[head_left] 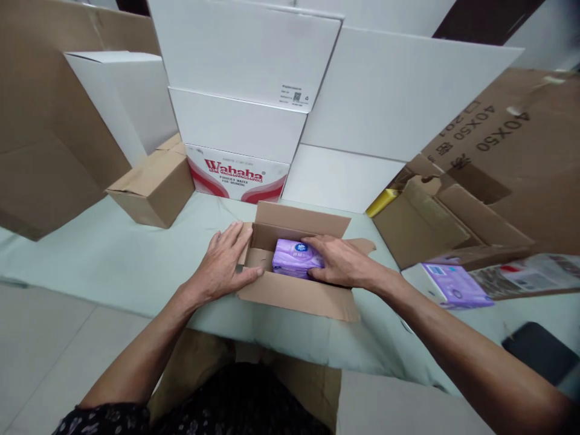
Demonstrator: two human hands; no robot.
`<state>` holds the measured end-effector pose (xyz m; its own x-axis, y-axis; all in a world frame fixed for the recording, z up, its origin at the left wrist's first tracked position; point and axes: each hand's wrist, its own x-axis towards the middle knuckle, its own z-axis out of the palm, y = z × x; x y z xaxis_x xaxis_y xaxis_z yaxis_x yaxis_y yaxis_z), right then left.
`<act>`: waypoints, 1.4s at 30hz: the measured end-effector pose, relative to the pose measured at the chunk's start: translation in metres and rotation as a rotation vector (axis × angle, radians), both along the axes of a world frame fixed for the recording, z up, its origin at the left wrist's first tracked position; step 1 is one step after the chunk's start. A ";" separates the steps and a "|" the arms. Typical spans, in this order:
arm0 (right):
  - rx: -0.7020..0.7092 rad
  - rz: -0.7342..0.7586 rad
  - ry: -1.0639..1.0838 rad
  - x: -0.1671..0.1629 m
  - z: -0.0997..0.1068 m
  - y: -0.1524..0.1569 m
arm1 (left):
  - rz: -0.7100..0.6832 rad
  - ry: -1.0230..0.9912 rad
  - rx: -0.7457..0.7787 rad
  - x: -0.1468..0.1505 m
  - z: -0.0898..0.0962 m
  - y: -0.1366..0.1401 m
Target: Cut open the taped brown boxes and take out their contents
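Note:
A small open cardboard box (299, 297) lies on the green-covered table, its flaps folded outward. Inside it is a purple pack of tissues (294, 258), with some bare box floor to its left. My right hand (338, 260) reaches over the box's right end and grips the pack between thumb and fingers. At the left end, my left hand (226, 260) holds the box, fingers along the left flap and thumb over the near edge.
Another purple tissue pack (455, 285) lies to the right, near a dark phone-like object (541, 350). An open carton (421, 226) stands behind it, beside a yellow package (381, 202). A closed brown box (156, 184) sits at left. White cartons (238, 172) wall the back.

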<state>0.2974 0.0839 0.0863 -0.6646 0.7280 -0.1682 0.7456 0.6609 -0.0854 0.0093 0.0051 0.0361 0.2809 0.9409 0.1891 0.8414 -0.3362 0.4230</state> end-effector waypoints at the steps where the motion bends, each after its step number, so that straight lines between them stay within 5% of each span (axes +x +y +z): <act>1: -0.004 -0.001 0.008 0.000 0.000 0.000 | -0.002 0.002 0.006 0.000 -0.001 0.000; 17: -0.097 -0.217 0.362 0.014 0.038 -0.003 | 0.002 0.011 0.027 -0.001 0.001 0.001; 30: -0.276 -0.375 0.796 0.029 0.038 -0.003 | 0.000 0.043 0.020 -0.004 0.009 0.001; 37: 0.040 -0.424 0.833 0.029 0.054 -0.025 | -0.022 0.011 0.070 -0.002 0.020 -0.001; 42: 0.668 -0.056 0.682 0.017 0.048 -0.049 | 0.053 -0.337 0.158 0.011 0.045 -0.012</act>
